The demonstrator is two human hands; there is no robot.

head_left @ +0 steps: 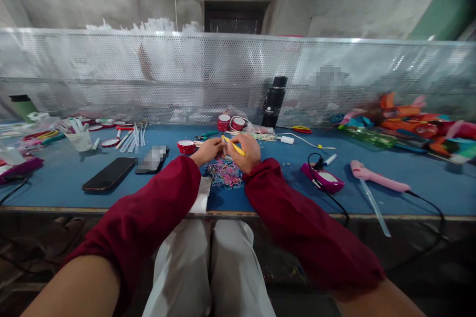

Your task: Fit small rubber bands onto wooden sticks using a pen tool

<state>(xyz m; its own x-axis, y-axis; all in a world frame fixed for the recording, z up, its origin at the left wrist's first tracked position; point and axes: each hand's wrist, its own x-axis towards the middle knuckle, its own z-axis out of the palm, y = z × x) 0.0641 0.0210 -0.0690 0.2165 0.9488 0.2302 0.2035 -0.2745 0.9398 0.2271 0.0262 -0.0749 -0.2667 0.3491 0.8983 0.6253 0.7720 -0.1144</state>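
Note:
My right hand (248,152) is closed around a slim yellow tool (236,147) that slants up and left toward the other hand; its exact kind is too small to tell. Close against the tool's tip, my left hand (208,151) is pinched, and what lies between its fingertips is too small to make out. Below both hands spreads a heap of small multicoloured loops (225,175) on the blue tabletop (275,183). A white paper sheet (202,195) lies by the left sleeve at the table's front edge. Just left of my left hand stands a red-sided stack of round pieces (186,147).
Two phones (109,174) lie to the left, near a white cup of sticks (79,138). A black bottle (275,101) stands before the perforated metal screen (156,74). At right are a purple device (323,178), a pink glue gun (379,177) and colourful balloon-like items (420,124).

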